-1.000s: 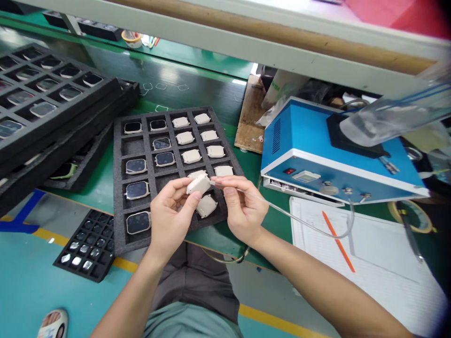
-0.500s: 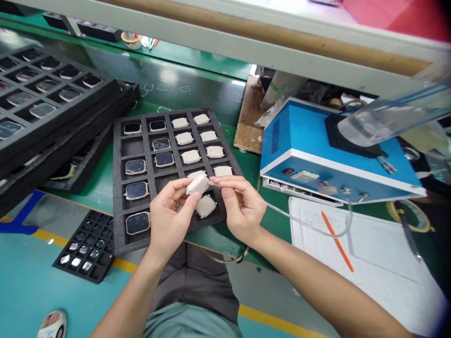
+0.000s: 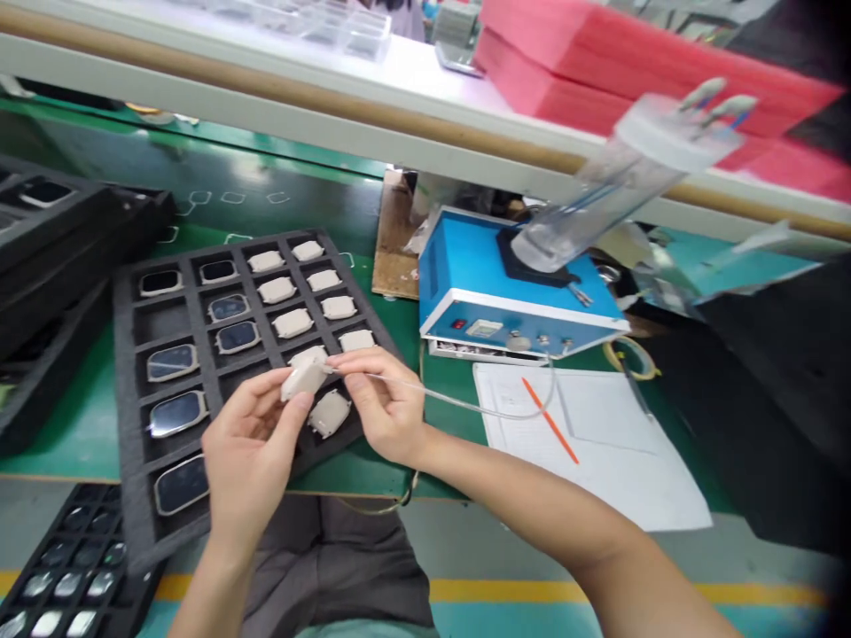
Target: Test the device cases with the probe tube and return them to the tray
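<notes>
Between the thumb and fingers of my left hand (image 3: pixel 249 443) is a beige watch case (image 3: pixel 306 379), tilted above the foam tray. My right hand (image 3: pixel 389 403) pinches the end of a clear thin tube (image 3: pixel 458 404), its tip against the right edge of that case. The black foam tray (image 3: pixel 125 354) lies under both hands. Its left columns hold watch pieces with dark screens (image 3: pixel 171 363); its right columns hold beige cases (image 3: pixel 292 323). The tube runs to the front of a blue box (image 3: pixel 465 257) with knobs and a red switch.
Stacked foam trays (image 3: pixel 53 230) stand at the left, and a smaller black tray (image 3: pixel 83 558) is lower left. Papers (image 3: pixel 598 452) with an orange stick (image 3: pixel 550 421) lie right. A clear cylinder (image 3: pixel 585 213) tops the box, below a shelf edge (image 3: pixel 332 106).
The view has swung to the right, so the tray and hands appear further left and more of the cylinder and red blocks shows. Both hands keep the same grips.
</notes>
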`<action>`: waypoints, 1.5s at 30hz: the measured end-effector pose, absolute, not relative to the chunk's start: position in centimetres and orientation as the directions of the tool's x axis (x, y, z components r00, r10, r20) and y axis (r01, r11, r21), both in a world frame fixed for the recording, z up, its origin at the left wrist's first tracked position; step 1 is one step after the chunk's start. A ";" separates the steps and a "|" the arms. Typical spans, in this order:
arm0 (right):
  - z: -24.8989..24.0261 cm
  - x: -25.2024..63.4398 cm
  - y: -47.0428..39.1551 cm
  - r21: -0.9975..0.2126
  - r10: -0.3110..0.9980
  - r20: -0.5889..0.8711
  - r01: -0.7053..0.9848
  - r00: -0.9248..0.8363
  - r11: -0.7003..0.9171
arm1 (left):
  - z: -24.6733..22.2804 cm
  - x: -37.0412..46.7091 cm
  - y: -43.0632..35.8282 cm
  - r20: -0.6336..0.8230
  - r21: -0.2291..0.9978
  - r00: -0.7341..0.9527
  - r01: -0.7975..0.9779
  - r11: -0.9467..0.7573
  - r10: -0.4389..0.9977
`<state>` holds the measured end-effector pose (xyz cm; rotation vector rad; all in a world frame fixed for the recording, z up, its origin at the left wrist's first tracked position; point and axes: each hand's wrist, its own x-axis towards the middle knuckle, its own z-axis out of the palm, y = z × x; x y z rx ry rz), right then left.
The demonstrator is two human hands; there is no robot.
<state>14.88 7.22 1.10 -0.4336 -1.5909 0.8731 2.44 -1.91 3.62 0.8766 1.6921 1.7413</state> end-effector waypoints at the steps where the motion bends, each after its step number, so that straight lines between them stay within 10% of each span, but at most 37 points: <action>1: 1.1 14.8 7.4 -0.734 0.700 0.679 -0.186 -0.220 0.653 | 3.6 2.4 -1.8 0.074 0.997 -0.640 0.057 -0.048 0.765; 45: 1.2 14.4 7.7 -0.736 0.706 0.677 -0.172 -0.210 0.655 | 3.9 2.1 -1.7 0.041 0.998 -0.660 0.058 -0.004 0.750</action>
